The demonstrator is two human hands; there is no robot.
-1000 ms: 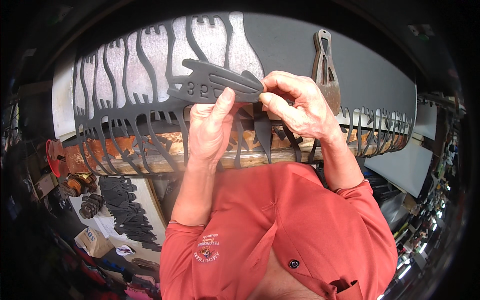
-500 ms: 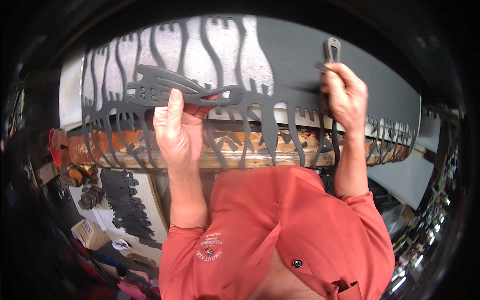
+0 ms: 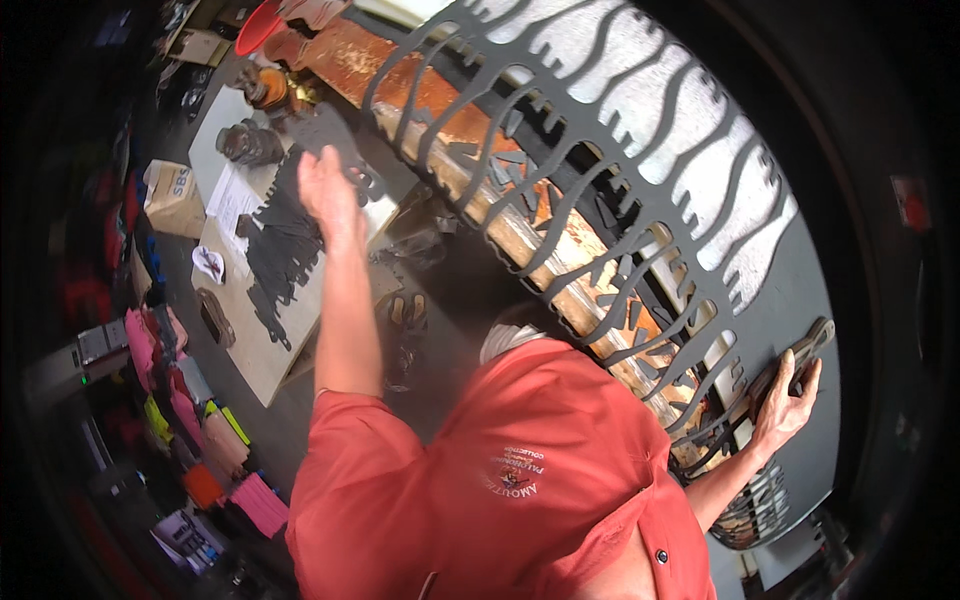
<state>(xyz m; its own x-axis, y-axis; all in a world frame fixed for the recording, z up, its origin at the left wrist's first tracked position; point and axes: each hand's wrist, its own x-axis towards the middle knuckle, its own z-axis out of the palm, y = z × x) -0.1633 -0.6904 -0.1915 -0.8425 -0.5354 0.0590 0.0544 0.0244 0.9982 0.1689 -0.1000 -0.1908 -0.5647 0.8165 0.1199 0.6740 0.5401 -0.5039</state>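
My left hand (image 3: 330,195) reaches over a side board at the left, fingers closed around a dark grey cut-out piece (image 3: 322,128); motion blurs its outline. Beside and below this hand lies a pile of similar dark cut-outs (image 3: 285,250) with toothed edges. Over at the right, my right hand (image 3: 785,405) grips a long, narrow cutting die (image 3: 821,336) with a rounded end, which rests on the dark grey sheet (image 3: 805,285). Rows of strap-shaped openings run through that sheet, and its cut strips hang over the bench's near edge.
Dark offcuts (image 3: 635,315) litter the worn wooden bench (image 3: 470,190) under the strips. On the side board (image 3: 262,370) are papers (image 3: 232,205) and a dark stack (image 3: 250,145). A brown bag (image 3: 172,200) and bright coloured pieces (image 3: 225,440) are farther left.
The view has turned left. My left hand has carried the grey cut-out from above the sheet to the side board. My right hand remains at the die on the sheet.
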